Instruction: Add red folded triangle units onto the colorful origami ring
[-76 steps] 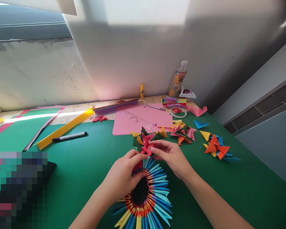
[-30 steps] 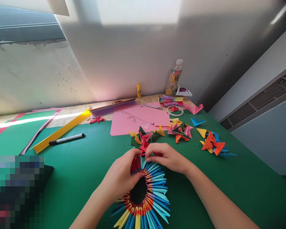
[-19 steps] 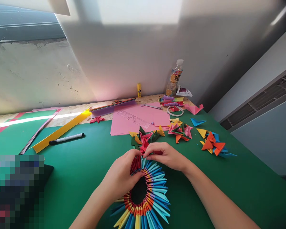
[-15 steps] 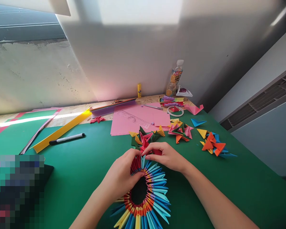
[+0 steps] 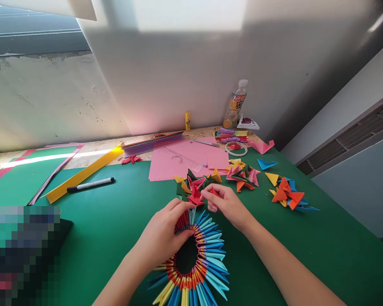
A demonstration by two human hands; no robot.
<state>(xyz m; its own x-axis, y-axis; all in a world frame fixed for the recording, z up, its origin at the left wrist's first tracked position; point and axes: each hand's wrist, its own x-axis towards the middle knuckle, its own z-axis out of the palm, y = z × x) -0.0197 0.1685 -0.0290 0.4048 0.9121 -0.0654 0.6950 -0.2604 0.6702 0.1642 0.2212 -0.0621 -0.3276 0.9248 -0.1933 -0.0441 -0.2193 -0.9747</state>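
A ring of folded paper pieces [image 5: 211, 255] in blue, yellow, orange and red stands at the lower middle. My left hand [image 5: 166, 231] grips its upper left side, thumb inside the hole and fingers over the outer points. Just above and right of the ring, my right hand [image 5: 226, 204] is closed, apart from it, with a small red folded paper piece [image 5: 214, 191] showing between its fingers. A pile of red, green and yellow folded pieces [image 5: 196, 193] lies directly beyond both hands; the ring's upper left part is hidden by my left hand.
More folded pieces lie in a pink-green pile [image 5: 242, 174] and an orange-blue pile [image 5: 287, 193]. Behind are pink sheets [image 5: 159, 170], a ruler [image 5: 181, 158], a tape roll [image 5: 236, 148], a glue stick [image 5: 187, 121] and a bottle [image 5: 236, 104]. A marker [image 5: 91, 185] lies left.
My right hand has moved up and right, off the top of the ring. My left hand keeps its grip, and the ring has hardly moved.
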